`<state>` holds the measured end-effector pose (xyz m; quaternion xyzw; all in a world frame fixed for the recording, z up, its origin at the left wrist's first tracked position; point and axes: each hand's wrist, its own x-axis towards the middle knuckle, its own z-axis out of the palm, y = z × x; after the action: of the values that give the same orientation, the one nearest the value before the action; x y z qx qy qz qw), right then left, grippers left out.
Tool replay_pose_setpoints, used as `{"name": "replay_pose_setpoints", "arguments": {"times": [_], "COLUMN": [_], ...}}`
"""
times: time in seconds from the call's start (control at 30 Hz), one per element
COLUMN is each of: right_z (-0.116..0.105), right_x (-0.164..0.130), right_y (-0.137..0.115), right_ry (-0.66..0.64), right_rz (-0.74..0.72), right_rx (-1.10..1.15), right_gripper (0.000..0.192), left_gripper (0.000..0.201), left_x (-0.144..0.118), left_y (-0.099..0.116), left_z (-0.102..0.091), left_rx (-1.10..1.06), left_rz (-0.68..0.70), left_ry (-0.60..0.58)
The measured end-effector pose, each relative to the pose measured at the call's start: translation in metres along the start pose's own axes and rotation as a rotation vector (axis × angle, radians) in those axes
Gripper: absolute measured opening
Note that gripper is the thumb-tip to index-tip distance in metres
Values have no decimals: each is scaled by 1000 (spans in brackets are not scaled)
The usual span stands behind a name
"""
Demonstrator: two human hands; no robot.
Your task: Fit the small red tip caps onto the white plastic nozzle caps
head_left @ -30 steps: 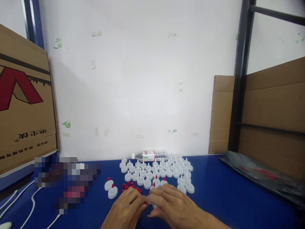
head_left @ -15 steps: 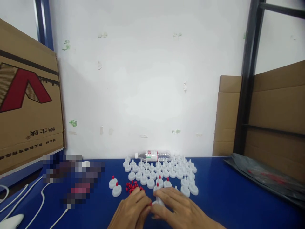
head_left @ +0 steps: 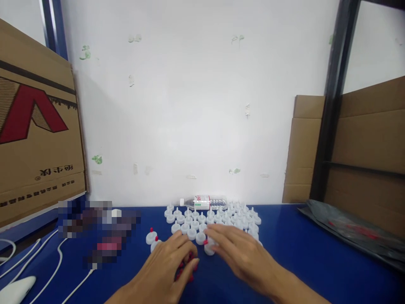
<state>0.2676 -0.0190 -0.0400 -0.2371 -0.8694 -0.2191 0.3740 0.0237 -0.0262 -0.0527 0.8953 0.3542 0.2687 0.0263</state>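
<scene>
My left hand [head_left: 174,259] curls around a cluster of small red tip caps [head_left: 181,274], some showing between its fingers and thumb. My right hand [head_left: 237,253] stretches its fingers out flat over the white nozzle lids, beside a white lid with a red tip [head_left: 209,249]; whether it touches that lid I cannot tell. Behind the hands stand many white nozzle lids [head_left: 191,233], their spouts upward, partly hidden by my right hand. To the left are two red-tipped white lids [head_left: 151,237], the nearer one partly covered by my left hand.
A clear plastic bottle [head_left: 202,202] lies on its side against the wall. White cables [head_left: 60,257] and blurred items lie at the left of the blue table [head_left: 284,261]. A large cardboard box [head_left: 41,156] stands left; a dark plastic bag [head_left: 351,234] lies right.
My hands have moved apart. The left has come onto the red caps, which now lie closer to me. My right hand has moved forward over the white lids, its fingers now stretched out.
</scene>
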Motion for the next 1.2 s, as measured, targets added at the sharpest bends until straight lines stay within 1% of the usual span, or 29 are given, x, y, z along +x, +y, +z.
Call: {"name": "replay_pose_setpoints", "arguments": {"times": [0.1,0.13,0.23,0.3,0.4,0.47,0.6,0.7,0.8,0.87,0.9,0.97,1.0,1.13,1.2], "right_z": [-7,-9,-12,-12,-10,-7,-2,-3,-10,-18,-21,-27,-28,-28,-28], "right_x": [-4,-6,-8,-9,-10,-12,-17,-18,-14,-10,-8,-5,-4,-3,-3], "right_y": [25,32,47,52,55,57,61,64,65,63,60,53,50,40,38], "right_ry": [-33,-57,-149,-224,-323,-367,-430,-451,-437,-436,-450,-500,-530,-662,-697], "right_rz": [140,172,227,259,312,328,341,369,426,448,451,452,453,430,413], "right_rx": [-62,-77,-128,-167,-204,-209,-200,-188,-179,-149,-106,-7,27,47,96], "right_gripper": [21,17,7,5,3,2,6,3,11,13,19,30,32,31,33], "left_gripper": [4,6,20,20,12,9,9,9,10,10,10,11,11,17,19], "left_x": [-4,-6,-9,-10,-9,-8,-6,-6,-5,-5,-5,-5,-4,-3,-1], "left_y": [-7,-9,-12,-13,-14,-15,-15,-14,-15,-18,-19,-23,-24,-25,-23], "left_z": [-4,-4,-2,0,3,4,6,6,5,5,5,6,6,7,6], "left_rx": [3,0,-13,-17,-24,-29,-34,-52,-64,-55,-49,-40,-38,-13,-2], "left_rz": [-20,-9,8,13,16,11,38,58,76,86,90,96,104,171,204], "left_ry": [-65,-89,-126,-120,-135,-150,-169,-143,-109,-64,-34,34,62,145,178]}}
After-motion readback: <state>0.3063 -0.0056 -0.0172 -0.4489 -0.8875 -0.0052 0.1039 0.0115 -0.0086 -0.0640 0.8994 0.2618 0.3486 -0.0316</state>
